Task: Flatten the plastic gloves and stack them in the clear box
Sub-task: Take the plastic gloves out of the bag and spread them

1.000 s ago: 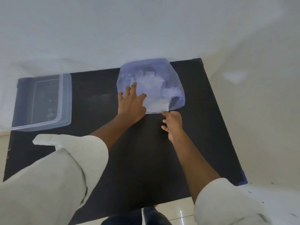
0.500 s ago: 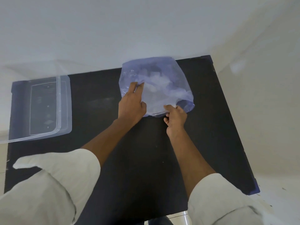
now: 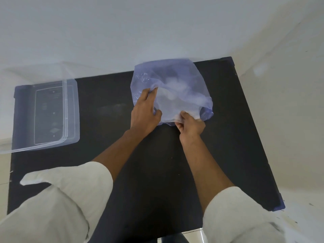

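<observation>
A bluish translucent plastic bag [image 3: 182, 79] lies at the far middle of the black table [image 3: 149, 172]. Whitish crumpled plastic gloves [image 3: 172, 97] show through it. My left hand [image 3: 144, 111] rests on the bag's left side, fingers pinching its plastic. At the bag's near edge, my right hand [image 3: 190, 124] is closed on a whitish piece of plastic at the opening. The clear box [image 3: 70, 109] stands at the far left of the table, apart from both hands, with nothing visible inside.
A white wall runs behind the table's far edge. Pale floor lies to the right and beyond the near edge. The box overhangs the table's left edge slightly. My white sleeves fill the lower view.
My left hand went from lying flat on the bag to pinching its left side. My right hand moved up to the bag's opening and closed on the plastic there.
</observation>
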